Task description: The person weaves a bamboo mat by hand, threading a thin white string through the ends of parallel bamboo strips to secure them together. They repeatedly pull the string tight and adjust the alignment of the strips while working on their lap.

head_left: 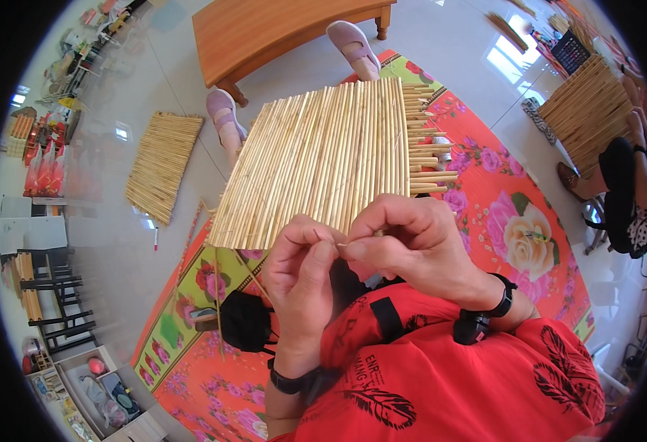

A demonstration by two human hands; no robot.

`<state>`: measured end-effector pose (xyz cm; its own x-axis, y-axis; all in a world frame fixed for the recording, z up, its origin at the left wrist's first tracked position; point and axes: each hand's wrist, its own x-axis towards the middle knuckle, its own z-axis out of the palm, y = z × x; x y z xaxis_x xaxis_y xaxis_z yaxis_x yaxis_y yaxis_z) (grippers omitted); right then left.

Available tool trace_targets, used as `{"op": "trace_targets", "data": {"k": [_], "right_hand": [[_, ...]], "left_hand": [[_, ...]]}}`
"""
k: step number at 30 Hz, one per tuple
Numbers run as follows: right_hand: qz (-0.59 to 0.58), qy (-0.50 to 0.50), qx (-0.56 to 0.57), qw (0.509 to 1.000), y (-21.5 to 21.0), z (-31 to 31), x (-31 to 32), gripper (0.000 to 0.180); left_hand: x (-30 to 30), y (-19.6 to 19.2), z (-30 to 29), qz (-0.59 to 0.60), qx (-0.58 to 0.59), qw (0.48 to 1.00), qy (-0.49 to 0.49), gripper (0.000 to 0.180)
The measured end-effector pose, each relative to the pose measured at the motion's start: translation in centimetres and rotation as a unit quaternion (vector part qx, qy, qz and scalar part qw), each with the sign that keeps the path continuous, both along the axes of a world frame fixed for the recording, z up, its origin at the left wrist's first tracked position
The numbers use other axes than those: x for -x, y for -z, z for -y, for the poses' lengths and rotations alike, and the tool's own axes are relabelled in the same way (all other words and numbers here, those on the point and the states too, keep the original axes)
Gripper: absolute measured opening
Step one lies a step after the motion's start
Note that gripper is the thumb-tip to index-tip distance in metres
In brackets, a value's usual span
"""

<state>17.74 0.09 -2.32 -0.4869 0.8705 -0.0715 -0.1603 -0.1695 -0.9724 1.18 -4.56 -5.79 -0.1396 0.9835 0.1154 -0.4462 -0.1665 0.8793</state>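
Across my lap lies a panel of pale yellow reed stalks [320, 158], set tightly side by side. More stalks [430, 177] stick out from under its right edge. Just over the panel's near edge, my left hand [301, 269] and my right hand [415, 243] meet fingertip to fingertip. Both are closed in a pinch, thumb against forefinger. A tiny pale bit shows between the fingertips, too small to name. Fine threads seem to run over the stalks.
A similar reed panel [165, 166] lies on the tiled floor at left. A wooden bench [286, 37] stands ahead, beyond my purple shoes [353, 44]. Below me spreads a red floral mat [478, 140]. At far right another person [636, 177] sits by a reed panel [588, 110]. An open drawer box [102, 398] is at lower left.
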Motion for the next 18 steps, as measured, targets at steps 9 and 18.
{"op": "trace_targets", "data": {"k": [9,18], "right_hand": [[0.048,0.098,-0.215,0.970,0.3,0.2,0.9,0.004],[0.088,0.143,-0.310,0.936,1.1,-0.1,1.1,0.010]], "left_hand": [[-0.6,0.6,0.1,0.081,0.009,0.996,0.027,0.017],[-0.4,1.5,-0.1,0.076,0.007,0.997,0.019,0.014]]}}
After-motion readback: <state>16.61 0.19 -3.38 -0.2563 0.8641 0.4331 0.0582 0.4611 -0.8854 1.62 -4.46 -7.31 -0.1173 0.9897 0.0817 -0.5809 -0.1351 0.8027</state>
